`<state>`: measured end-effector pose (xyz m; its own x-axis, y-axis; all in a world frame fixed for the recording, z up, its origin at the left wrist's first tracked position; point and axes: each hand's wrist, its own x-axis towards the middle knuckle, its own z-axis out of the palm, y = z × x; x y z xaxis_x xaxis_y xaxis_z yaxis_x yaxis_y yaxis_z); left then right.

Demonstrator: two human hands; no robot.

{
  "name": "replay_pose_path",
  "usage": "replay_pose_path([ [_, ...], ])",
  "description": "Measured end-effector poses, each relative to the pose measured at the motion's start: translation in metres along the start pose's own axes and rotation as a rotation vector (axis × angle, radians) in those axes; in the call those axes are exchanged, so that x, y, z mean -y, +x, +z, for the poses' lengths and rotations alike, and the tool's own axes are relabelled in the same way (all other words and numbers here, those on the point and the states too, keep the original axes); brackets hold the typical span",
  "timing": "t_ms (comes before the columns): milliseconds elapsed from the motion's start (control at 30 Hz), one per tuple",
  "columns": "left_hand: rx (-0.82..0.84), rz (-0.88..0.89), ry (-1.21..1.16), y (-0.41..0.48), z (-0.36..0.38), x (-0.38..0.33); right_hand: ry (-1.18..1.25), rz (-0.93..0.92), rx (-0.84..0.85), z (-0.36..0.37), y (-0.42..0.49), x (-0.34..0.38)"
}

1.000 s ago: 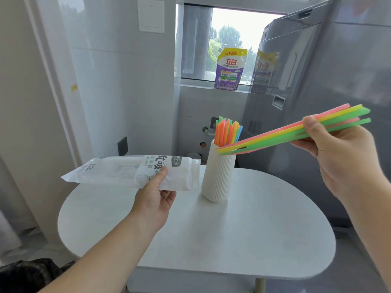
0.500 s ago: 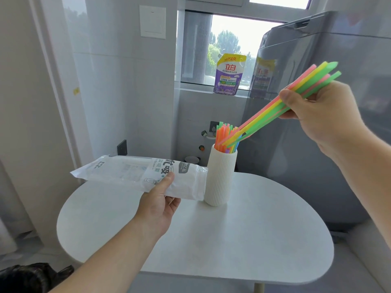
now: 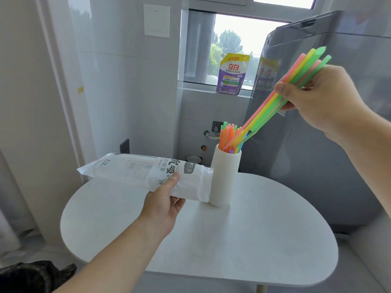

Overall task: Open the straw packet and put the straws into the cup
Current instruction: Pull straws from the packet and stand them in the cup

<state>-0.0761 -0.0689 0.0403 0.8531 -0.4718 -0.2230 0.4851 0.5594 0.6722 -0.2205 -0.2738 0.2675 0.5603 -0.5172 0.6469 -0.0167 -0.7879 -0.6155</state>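
A white ribbed cup (image 3: 224,178) stands near the back of the white table (image 3: 243,240), with several orange, green and blue straws (image 3: 227,136) upright in it. My right hand (image 3: 323,100) grips a bundle of pink, yellow and green straws (image 3: 281,98) slanting down to the left, their lower tips at the cup's mouth. My left hand (image 3: 164,205) holds the clear straw packet (image 3: 148,173) with printed text above the table, its right end touching the cup's side.
A tall grey appliance (image 3: 330,144) stands close behind and right of the table. A purple refill pouch (image 3: 232,74) sits on the window sill. A black bag (image 3: 31,275) lies on the floor at lower left. White tiled wall lies to the left.
My right hand has lifted and tilted the straw bundle from nearly level to steeply slanted, bringing its lower tips into the cup's mouth. My left hand still holds the packet beside the cup.
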Motion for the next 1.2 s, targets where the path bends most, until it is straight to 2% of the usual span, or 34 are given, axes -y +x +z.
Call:
replay_pose_path([
  [167,0.002,-0.004,0.007,0.000,0.000,0.001,-0.022,0.013,0.043,0.001,0.003,-0.002],
  [433,0.012,-0.005,0.006,0.000,-0.001,0.001,0.004,0.044,0.011,0.006,0.007,-0.006],
  [800,0.025,-0.004,0.009,0.000,-0.001,0.002,-0.026,-0.001,0.089,0.011,0.018,0.003],
  [1200,0.040,-0.015,0.012,-0.001,-0.001,0.001,-0.004,0.028,0.081,0.018,0.021,-0.004],
])
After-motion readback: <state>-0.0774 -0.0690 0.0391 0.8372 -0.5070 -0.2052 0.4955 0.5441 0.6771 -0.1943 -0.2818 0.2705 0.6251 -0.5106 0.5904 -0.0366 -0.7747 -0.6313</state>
